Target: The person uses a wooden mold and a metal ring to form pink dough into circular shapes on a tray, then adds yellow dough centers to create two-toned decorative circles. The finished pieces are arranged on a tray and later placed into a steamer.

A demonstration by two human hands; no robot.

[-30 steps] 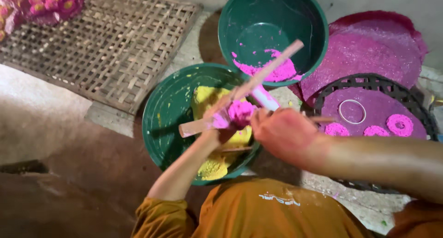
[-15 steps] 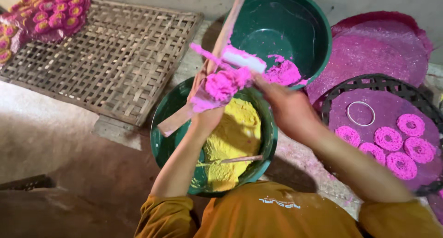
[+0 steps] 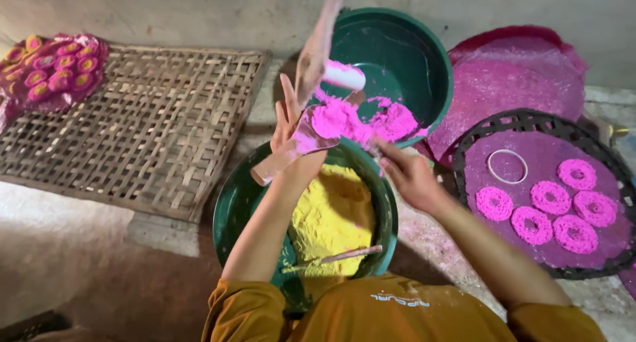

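Pink dough lump (image 3: 344, 120) sits on a flat wooden paddle (image 3: 295, 150), held up over the near rim of the rear green basin (image 3: 424, 57), just above the front basin. Left hand (image 3: 291, 133) under/behind the paddle, fingers spread upward, gripping it along w/ a long wooden stick (image 3: 318, 44) that slants up out of frame, blurred. A white cylinder piece (image 3: 344, 77) lies at top of the dough, next to the stick. Right hand (image 3: 411, 176) just right of the dough, fingers curled narrow, tips touching the lump's lower right edge; can't tell if it holds anything. Below both hands: front green basin (image 3: 232, 203) w/ yellow powder (image 3: 331, 216) and a thin stick (image 3: 338, 256) lying in it. Left forearm crosses over that basin. Right side: dark round tray (image 3: 530, 120) w/ pink-purple mat, five pink rings (image 3: 553, 206) and one thin white ring (image 3: 507, 166) on it; behind it a pink-stained round mat (image 3: 510, 70). Left: woven bamboo mat (image 3: 146, 130) on floor, far corner a pile of pink-yellow rings (image 3: 53, 70) on plastic. Orange sleeves at bottom.
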